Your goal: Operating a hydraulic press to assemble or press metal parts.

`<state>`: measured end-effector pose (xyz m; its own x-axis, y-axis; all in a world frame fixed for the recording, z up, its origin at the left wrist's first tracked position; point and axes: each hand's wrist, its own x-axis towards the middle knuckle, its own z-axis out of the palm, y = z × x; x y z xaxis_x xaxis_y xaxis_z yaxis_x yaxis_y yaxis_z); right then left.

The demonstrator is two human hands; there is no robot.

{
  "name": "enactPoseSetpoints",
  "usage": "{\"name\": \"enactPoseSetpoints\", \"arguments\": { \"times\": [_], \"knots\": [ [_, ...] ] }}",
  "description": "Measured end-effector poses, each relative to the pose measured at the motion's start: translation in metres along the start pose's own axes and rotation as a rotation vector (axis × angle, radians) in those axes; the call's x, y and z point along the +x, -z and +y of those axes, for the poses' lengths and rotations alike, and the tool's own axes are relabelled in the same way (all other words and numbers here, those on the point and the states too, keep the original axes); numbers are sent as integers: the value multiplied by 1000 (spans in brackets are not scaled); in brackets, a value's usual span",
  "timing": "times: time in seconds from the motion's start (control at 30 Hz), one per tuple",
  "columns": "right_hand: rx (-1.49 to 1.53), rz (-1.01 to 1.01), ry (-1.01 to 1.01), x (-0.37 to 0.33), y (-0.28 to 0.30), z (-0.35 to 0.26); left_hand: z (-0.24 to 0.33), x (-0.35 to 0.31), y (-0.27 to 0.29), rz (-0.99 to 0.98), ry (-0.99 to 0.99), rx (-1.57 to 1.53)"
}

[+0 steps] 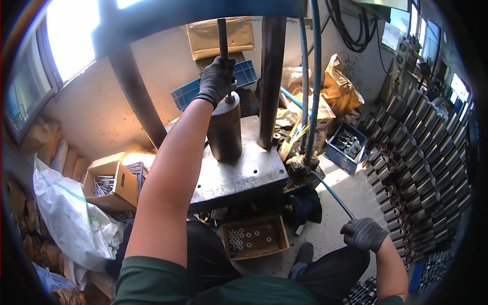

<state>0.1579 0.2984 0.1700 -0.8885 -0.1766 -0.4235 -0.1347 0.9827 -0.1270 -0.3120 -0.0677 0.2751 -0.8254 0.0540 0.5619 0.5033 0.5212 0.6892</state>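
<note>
The rod is clasped by fingers of the left hand, the lever by the right hand; the cylinder could be tilted by misalignment.

- The left hand, in a dark grey knit glove, hides the bottom of the dark round metal rod.
- The right hand, gloved the same, hides the near end of the thin blue-grey metal lever.
- The top edge cuts off the blue metal beam.

Left hand (gloved) grips dark rod; right hand on lever.
</note>
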Motion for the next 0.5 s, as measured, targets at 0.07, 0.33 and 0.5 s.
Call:
{"name": "enactPoseSetpoints", "arguments": {
  "times": [0.07,0.33,0.5],
  "knots": [
    [21,86,17,0,-2,2,3,-2,2,-1,7,45],
    [146,388,38,3,25,4,7,-4,2,-8,46,-9],
    [-12,35,53,5,22,12,0,-1,-1,8,35,-12]
  ]
}}
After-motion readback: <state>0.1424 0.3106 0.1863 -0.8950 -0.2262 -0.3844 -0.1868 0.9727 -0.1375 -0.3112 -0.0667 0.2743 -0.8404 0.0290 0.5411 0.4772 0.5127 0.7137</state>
